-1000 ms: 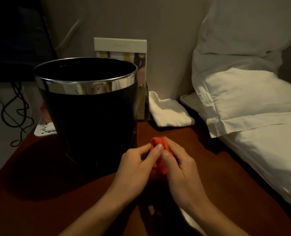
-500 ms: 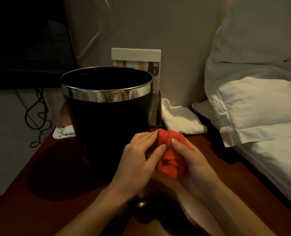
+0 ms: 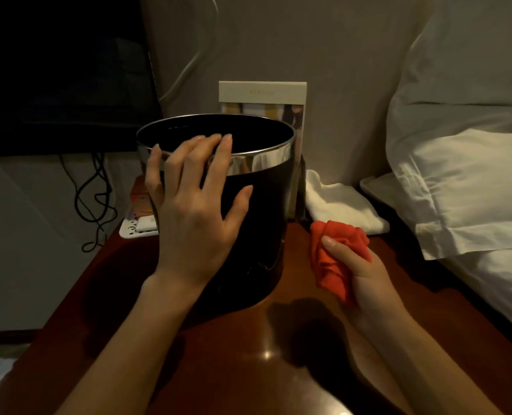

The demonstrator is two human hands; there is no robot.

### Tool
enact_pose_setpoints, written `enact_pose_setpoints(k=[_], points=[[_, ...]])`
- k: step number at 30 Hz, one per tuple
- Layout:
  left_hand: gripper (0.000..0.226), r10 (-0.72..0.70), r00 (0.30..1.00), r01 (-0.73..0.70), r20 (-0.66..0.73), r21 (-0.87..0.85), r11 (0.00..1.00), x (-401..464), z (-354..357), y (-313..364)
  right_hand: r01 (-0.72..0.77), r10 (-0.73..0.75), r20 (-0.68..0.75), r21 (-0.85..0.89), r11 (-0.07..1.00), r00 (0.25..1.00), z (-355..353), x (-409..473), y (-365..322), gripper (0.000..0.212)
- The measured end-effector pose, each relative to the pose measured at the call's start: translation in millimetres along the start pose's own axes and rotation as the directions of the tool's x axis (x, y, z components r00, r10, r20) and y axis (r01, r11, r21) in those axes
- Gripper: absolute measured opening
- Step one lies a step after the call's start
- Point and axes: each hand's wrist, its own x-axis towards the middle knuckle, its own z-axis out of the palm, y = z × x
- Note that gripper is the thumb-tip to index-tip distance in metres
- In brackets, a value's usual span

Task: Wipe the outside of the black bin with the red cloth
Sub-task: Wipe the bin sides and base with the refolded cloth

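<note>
Bin: black bin (image 3: 257, 223) w/ shiny metal band at rim, upright on dark wood table (image 3: 218, 369), toward the back-left of the tabletop.
Cloth: red cloth (image 3: 335, 259) bunched up, to the right of the bin, clear of its wall, held above the tabletop.
R hand: right hand (image 3: 359, 274) grips the cloth; thumb pressed over the front of the wad, other fingers curled behind it & mostly hidden. Forearm comes in from lower right, wrist abt level w/ bin's lower half.
L hand: left hand (image 3: 194, 211) at the bin's near side, back of hand facing cam. Fingers straight & fanned apart, tips reaching up across the metal band to the rim; thumb spread out to the right against the black wall. Can't tell if palm is flat on the wall. Forearm rises from lower left.
Behind bin: upright card (image 3: 262, 94) against the wall; folded white towel (image 3: 341, 205) on the table at right-rear.
Right edge: white pillows (image 3: 464, 175) on bed.
Left: white tray (image 3: 134, 229) partly hidden by the bin; black cables (image 3: 95, 190) hanging below a dark screen.
</note>
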Motion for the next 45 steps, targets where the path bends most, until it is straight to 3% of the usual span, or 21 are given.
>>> enact_pose_setpoints(k=[4, 13, 19, 23, 25, 28, 31, 36, 40, 43, 45], points=[[0.041, -0.084, 0.995, 0.077, -0.062, -0.116, 0.99, 8, 8, 1, 0.133, -0.137, -0.023, -0.123, 0.984, 0.99, -2, -6, 9, 0.015], [0.032, -0.221, 0.974, 0.17, -0.051, -0.476, 0.863, 20, -6, -38, 0.36, -0.366, 0.05, -0.347, 0.866, 0.929, -3, -16, 26, 0.021], [0.04, -0.068, 0.998, 0.063, -0.006, -0.298, 0.952, 13, -6, -26, 0.402, -0.368, 0.162, -0.418, 0.815, 0.915, 6, -27, 43, 0.021], [0.036, -0.138, 0.99, 0.117, -0.033, -0.364, 0.924, 16, -7, -31, 0.487, -0.464, 0.183, -0.511, 0.708, 0.867, 12, -25, 48, 0.023], [0.035, -0.137, 0.99, 0.112, -0.042, -0.374, 0.921, 17, -7, -32, 0.561, -0.556, 0.2, -0.553, 0.616, 0.807, 16, -20, 45, 0.026], [0.035, -0.139, 0.99, 0.117, -0.03, -0.381, 0.917, 18, -7, -33, 0.686, -0.578, 0.413, -0.608, 0.4, 0.704, 24, -14, 61, 0.029], [0.036, -0.136, 0.991, 0.118, -0.018, -0.399, 0.909, 19, -6, -35, 0.715, -0.483, 0.559, -0.658, 0.236, 0.674, 24, -11, 79, 0.041], [0.035, -0.142, 0.989, 0.117, -0.031, -0.409, 0.905, 19, -7, -35, 0.71, -0.626, 0.45, -0.659, 0.249, 0.637, 25, -3, 60, 0.037], [0.034, -0.136, 0.99, 0.109, -0.034, -0.419, 0.901, 18, -6, -34, 0.706, -0.465, 0.581, -0.692, 0.15, 0.668, 15, -8, 72, 0.051], [0.034, -0.142, 0.989, 0.111, -0.043, -0.419, 0.901, 18, -6, -36, 0.677, -0.611, 0.433, -0.696, 0.241, 0.663, 18, 3, 54, 0.037], [0.034, -0.141, 0.989, 0.107, -0.05, -0.422, 0.9, 18, -7, -35, 0.67, -0.641, 0.402, -0.701, 0.245, 0.654, 23, 5, 49, 0.034]])
